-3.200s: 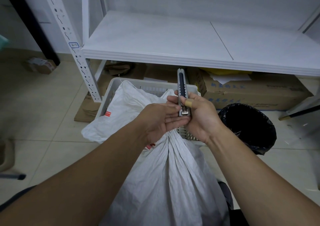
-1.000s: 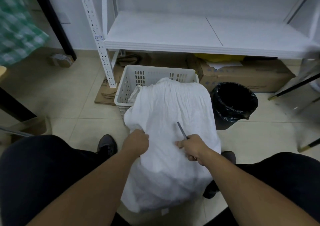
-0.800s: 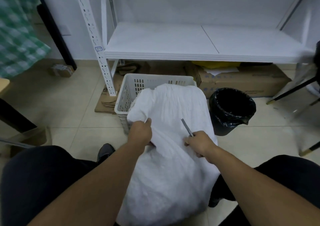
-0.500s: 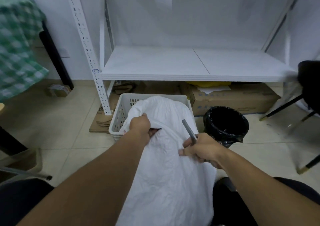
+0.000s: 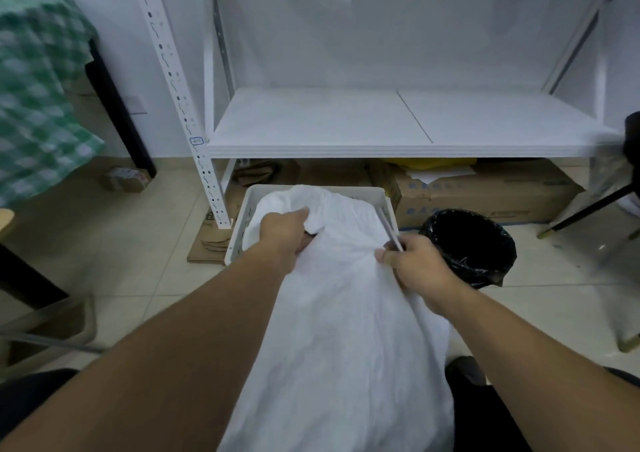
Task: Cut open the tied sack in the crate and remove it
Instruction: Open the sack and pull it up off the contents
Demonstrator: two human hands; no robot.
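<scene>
Nearest, white sack (image 5: 346, 330) drapes from the lap area up to 12 o'clock, its far end lying in the white crate (image 5: 242, 223). Left hand (image 5: 284, 231) clenched on a bunch of sack fabric at the crate's near rim. Right hand (image 5: 417, 264), at 1 o'clock, pinches sack cloth while gripping a utility knife (image 5: 388, 228). Black-lined bin (image 5: 467, 243) just right of crate; white shelf (image 5: 346, 125) beyond.

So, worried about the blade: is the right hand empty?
No, the right hand holds a utility knife while gripping the white sack.
</scene>
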